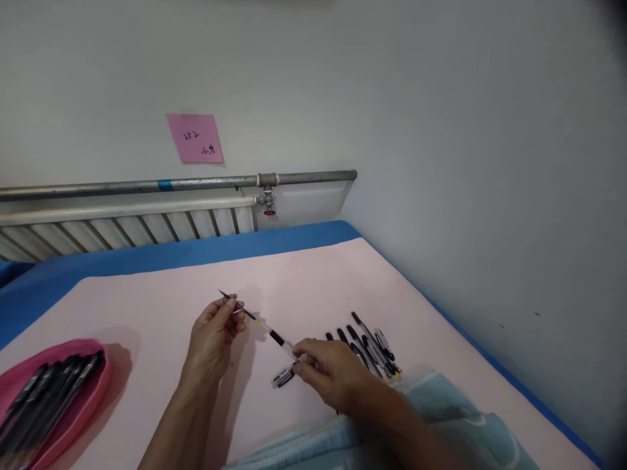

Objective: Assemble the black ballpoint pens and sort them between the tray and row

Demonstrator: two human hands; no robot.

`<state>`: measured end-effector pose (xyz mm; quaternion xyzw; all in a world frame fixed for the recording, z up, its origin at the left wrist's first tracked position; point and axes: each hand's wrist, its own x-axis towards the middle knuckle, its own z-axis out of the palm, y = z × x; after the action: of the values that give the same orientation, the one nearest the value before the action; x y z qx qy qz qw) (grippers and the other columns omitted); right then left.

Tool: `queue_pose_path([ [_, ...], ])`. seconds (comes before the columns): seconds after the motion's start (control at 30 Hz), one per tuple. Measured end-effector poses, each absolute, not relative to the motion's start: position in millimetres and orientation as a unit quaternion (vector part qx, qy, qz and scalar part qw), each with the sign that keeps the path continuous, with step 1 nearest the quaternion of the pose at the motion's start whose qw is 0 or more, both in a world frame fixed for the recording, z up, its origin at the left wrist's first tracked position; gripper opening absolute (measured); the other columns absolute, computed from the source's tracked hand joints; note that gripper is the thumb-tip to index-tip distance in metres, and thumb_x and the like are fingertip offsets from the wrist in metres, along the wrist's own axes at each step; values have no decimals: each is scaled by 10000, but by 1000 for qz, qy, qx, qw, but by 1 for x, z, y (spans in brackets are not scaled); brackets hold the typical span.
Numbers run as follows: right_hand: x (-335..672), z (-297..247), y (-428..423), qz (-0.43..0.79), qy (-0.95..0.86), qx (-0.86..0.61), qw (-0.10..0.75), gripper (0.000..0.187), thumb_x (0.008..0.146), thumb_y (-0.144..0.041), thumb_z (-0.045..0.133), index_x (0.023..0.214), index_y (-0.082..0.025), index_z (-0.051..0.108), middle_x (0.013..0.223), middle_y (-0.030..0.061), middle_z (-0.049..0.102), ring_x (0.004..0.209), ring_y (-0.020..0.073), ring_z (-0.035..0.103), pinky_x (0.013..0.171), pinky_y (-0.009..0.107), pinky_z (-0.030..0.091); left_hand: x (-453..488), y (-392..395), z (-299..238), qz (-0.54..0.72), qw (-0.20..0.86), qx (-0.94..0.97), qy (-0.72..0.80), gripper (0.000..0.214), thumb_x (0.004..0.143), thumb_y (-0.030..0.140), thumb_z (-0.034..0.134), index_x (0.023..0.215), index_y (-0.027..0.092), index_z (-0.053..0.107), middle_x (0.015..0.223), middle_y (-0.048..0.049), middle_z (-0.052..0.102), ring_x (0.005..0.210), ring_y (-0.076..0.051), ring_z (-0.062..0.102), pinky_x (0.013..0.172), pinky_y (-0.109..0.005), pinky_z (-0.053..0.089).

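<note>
Between finger and thumb, my left hand [215, 333] pinches a thin dark pen refill [247, 313] close to its pointed tip. My right hand [330, 372] grips a clear pen barrel [277, 337] with a black grip section. Refill and barrel lie in one slanting line, the refill's yellowish end at the barrel's open mouth; how far it reaches inside is hard to tell. A clear and black pen cap [283, 377] lies just below the right fingers. Several pen parts [369, 346], black and clear, lie beside and partly behind the right hand.
A pink basket [105, 378] with several dark capped pens [59, 391] stands at the left. Light blue cloth [441, 408] covers the near edge of the pink tabletop [161, 313]. A radiator [132, 228] and pipe run along the back wall; another wall borders the right side.
</note>
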<state>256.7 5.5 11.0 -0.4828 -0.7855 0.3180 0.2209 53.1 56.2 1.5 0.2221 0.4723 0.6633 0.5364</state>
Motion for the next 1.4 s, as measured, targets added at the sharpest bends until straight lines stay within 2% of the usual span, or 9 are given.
queue_pose_path([
  [1.4,258,9,5,313,-788,-483,220,163,799,-251,487,887,-215,619,645,-25,572,575,105,471,537,204,289,52,55,0,655,531,244,480,268,565,218,734,779,121,603,672,-7,617,498,-71,541,422,-184,435],
])
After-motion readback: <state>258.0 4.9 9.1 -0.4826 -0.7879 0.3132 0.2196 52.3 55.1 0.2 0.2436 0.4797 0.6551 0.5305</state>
